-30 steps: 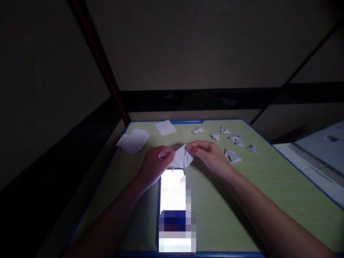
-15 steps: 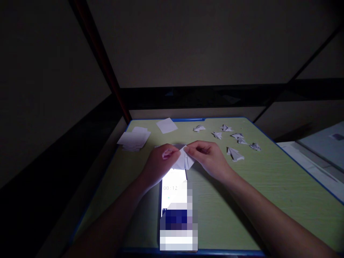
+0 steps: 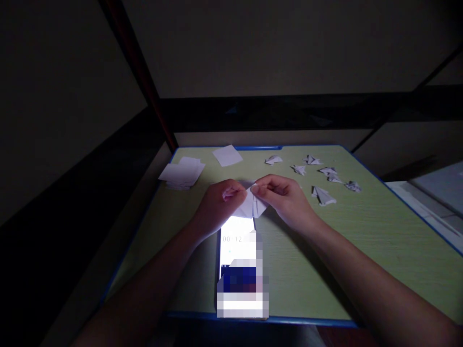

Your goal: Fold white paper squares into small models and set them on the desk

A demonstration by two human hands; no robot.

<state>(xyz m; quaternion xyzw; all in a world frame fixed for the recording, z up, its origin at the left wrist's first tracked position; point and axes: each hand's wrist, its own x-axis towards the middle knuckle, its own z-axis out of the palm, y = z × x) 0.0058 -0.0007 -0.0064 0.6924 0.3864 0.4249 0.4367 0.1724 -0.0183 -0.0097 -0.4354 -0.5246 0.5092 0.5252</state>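
Between my hands, above the middle of the table, is a partly folded sheet of white paper [image 3: 249, 207] with creases running down it. My left hand [image 3: 224, 201] pinches its upper left edge between thumb and curled fingers. On the upper right edge, my right hand [image 3: 280, 193] grips the paper, thumb in front and fingers behind. The fingertips of both hands nearly meet at the top of the sheet. Just below the paper lies a phone [image 3: 237, 248] with a bright screen reading 00:12; its lower part is blurred out.
A green table [image 3: 361, 250] with a blue rim carries everything. Several folded paper pieces [image 3: 323, 196] lie at the back right. A stack of white paper [image 3: 183, 171] is at the back left, near a single square sheet [image 3: 227, 155]. Walls stand behind and to the left.
The whole view has tilted slightly down, so the table appears higher. Both hands keep their hold on the paper, with hardly any change in grip.
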